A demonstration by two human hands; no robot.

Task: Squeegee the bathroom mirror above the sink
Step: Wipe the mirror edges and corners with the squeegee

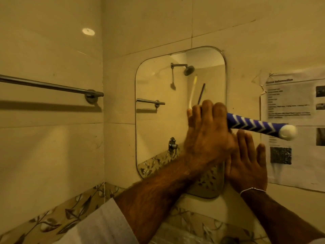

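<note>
Left hand (209, 138) grips my squeegee handle (253, 126), right hand (246, 161) flat beside mirror (158, 129); progress unclear.

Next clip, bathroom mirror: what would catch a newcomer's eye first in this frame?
The crossed arms come first: the left hand reaches across, gripping a squeegee handle with blue and white stripes against the right side of the mirror, while the right hand lies flat with straight fingers at the mirror's right edge. Next, the paper notice taped to the wall on the right, and the towel rail on the left wall.
</note>
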